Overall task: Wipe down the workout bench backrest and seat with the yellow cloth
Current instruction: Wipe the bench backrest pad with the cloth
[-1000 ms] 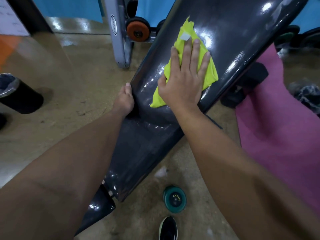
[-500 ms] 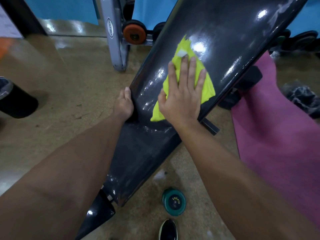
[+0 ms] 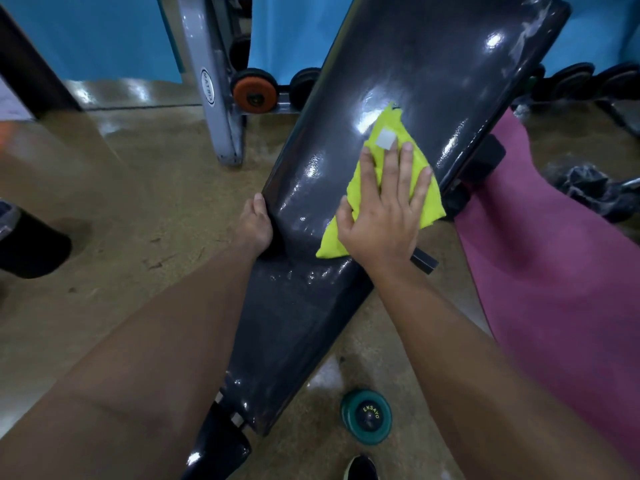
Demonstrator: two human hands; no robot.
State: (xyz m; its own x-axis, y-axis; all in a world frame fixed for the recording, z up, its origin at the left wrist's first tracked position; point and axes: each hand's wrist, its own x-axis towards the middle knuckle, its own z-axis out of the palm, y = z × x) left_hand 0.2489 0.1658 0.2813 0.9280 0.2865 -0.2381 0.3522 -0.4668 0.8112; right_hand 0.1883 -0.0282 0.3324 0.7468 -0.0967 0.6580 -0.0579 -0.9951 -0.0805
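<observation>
Yellow cloth (image 3: 388, 188) mid-frame on bench backrest (image 3: 398, 109): soft, light, bunches easily. Right hand (image 3: 384, 216) spread flat, pressing cloth. Left hand (image 3: 254, 225) grips backrest edge. Glossy pad likely slick; press with palm.

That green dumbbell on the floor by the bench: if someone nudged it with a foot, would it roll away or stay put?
Probably it would roll: the green dumbbell shows a round end and lies on a smooth, glossy floor. It is likely heavy for its size, being a gym weight, so a light nudge might barely shift it. Whether its rim has flat sides cannot be told.
</observation>
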